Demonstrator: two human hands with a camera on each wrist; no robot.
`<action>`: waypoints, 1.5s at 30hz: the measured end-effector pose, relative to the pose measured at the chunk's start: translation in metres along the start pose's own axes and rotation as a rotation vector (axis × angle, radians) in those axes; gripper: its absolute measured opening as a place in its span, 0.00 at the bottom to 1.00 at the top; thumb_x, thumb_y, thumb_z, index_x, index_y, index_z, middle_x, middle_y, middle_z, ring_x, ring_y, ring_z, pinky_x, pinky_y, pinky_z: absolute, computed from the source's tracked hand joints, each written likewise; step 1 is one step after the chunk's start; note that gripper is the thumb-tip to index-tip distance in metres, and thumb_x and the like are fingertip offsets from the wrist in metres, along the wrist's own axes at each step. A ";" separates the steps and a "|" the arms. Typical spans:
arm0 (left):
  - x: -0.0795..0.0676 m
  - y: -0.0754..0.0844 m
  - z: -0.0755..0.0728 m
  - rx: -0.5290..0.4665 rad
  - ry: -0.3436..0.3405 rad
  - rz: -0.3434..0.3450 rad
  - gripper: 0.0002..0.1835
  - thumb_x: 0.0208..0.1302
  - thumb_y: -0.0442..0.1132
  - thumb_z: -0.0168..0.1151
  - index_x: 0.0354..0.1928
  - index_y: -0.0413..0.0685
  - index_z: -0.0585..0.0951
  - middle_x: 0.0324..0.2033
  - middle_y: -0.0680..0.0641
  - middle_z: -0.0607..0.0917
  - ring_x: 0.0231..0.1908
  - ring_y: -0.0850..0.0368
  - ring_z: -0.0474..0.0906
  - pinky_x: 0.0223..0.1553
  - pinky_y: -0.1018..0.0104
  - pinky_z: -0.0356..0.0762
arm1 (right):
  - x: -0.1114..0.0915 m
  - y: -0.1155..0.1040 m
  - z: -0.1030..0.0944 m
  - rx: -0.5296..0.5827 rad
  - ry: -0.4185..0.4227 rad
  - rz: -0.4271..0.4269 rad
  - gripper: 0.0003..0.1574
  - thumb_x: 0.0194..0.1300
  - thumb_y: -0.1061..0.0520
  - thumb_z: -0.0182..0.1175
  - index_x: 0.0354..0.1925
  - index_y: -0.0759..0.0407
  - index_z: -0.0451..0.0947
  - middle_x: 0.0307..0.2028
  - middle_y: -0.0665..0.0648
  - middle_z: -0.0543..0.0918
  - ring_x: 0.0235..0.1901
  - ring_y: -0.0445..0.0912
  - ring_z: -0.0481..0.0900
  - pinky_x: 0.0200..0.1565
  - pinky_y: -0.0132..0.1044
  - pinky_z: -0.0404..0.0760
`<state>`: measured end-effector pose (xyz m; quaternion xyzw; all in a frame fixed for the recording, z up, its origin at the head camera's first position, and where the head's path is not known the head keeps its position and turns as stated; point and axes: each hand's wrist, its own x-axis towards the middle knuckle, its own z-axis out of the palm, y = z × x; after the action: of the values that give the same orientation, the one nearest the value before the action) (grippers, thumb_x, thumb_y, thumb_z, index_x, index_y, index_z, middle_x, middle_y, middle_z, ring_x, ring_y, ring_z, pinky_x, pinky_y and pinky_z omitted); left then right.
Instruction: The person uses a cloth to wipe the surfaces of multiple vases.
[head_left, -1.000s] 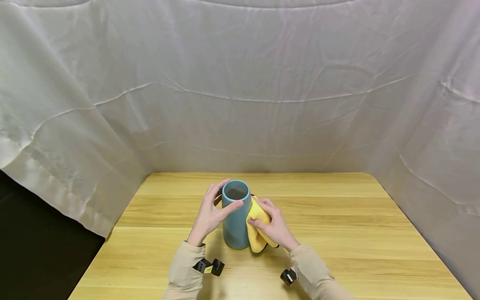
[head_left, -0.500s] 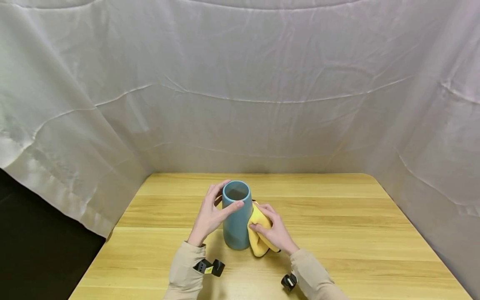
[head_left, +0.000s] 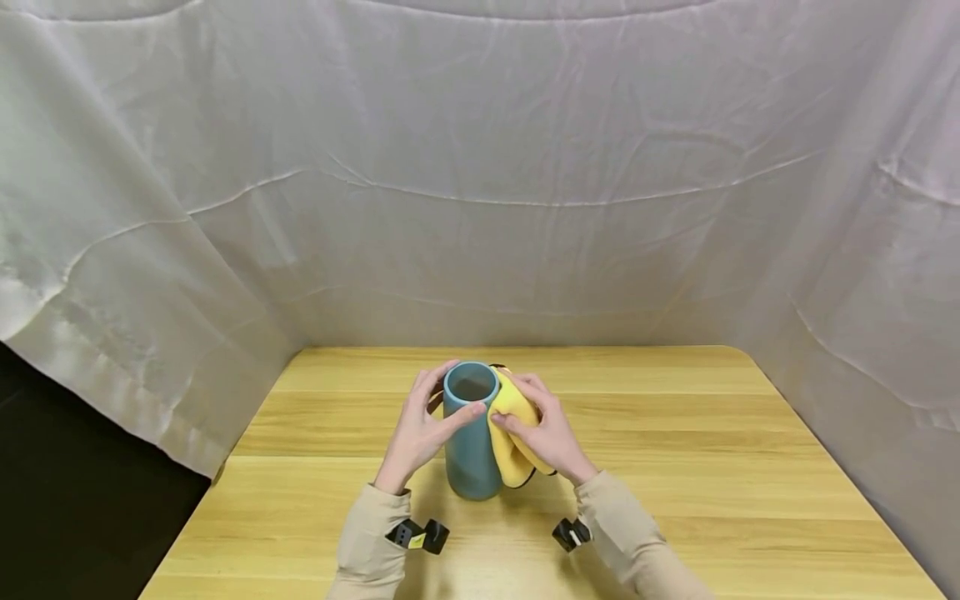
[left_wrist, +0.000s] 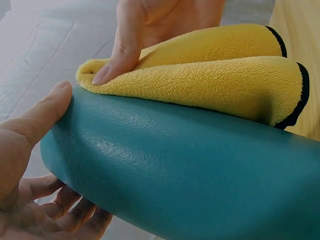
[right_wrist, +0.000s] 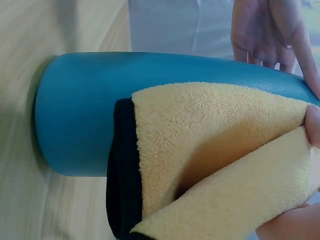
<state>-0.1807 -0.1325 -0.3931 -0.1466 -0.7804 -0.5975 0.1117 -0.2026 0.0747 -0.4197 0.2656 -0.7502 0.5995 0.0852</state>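
A tall blue-green vase stands upright on the wooden table, its round mouth facing up. My left hand grips it near the rim, thumb across the front and fingers around the far left side. My right hand holds a folded yellow cloth with black edging against the vase's right side, close to the rim. In the left wrist view the right thumb pinches the fold of the cloth beside the left thumb. The right wrist view shows the cloth lying along the vase, with its black-edged end toward the base.
The wooden table spreads around the vase on all sides. Grey-white fabric hangs behind it and along both sides. A dark area lies past the table's left edge. Small black cameras sit on both wrists.
The right hand and the cloth slid slightly down the vase's side, then moved up toward the rim. My left hand and the vase have stayed in place.
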 end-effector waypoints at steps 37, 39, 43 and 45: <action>-0.001 0.000 0.001 0.008 0.006 0.006 0.35 0.59 0.40 0.74 0.69 0.50 0.73 0.55 0.40 0.75 0.61 0.45 0.75 0.70 0.42 0.70 | -0.022 0.026 0.005 -0.011 -0.008 0.101 0.38 0.63 0.61 0.68 0.70 0.54 0.71 0.55 0.60 0.77 0.45 0.40 0.75 0.46 0.31 0.80; 0.000 0.000 0.001 0.007 0.005 0.006 0.35 0.59 0.40 0.74 0.69 0.50 0.73 0.55 0.40 0.75 0.61 0.45 0.74 0.70 0.42 0.70 | -0.016 0.017 0.004 -0.010 0.003 0.069 0.38 0.63 0.61 0.68 0.70 0.54 0.71 0.54 0.61 0.77 0.44 0.40 0.76 0.44 0.31 0.81; 0.000 0.000 0.000 0.000 0.002 0.004 0.35 0.59 0.40 0.74 0.69 0.50 0.73 0.55 0.40 0.74 0.62 0.44 0.74 0.70 0.42 0.69 | -0.005 0.000 0.002 -0.011 0.020 0.007 0.37 0.63 0.61 0.68 0.70 0.56 0.72 0.55 0.63 0.77 0.45 0.41 0.76 0.44 0.31 0.81; 0.000 0.000 0.000 -0.004 -0.001 0.005 0.35 0.59 0.39 0.74 0.69 0.50 0.73 0.55 0.40 0.74 0.63 0.44 0.74 0.71 0.43 0.69 | -0.001 -0.006 0.001 -0.011 0.021 -0.007 0.37 0.63 0.62 0.68 0.69 0.57 0.72 0.56 0.63 0.77 0.46 0.42 0.76 0.45 0.30 0.81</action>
<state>-0.1805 -0.1325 -0.3933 -0.1490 -0.7788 -0.5988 0.1127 -0.1986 0.0731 -0.4154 0.2614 -0.7517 0.5977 0.0969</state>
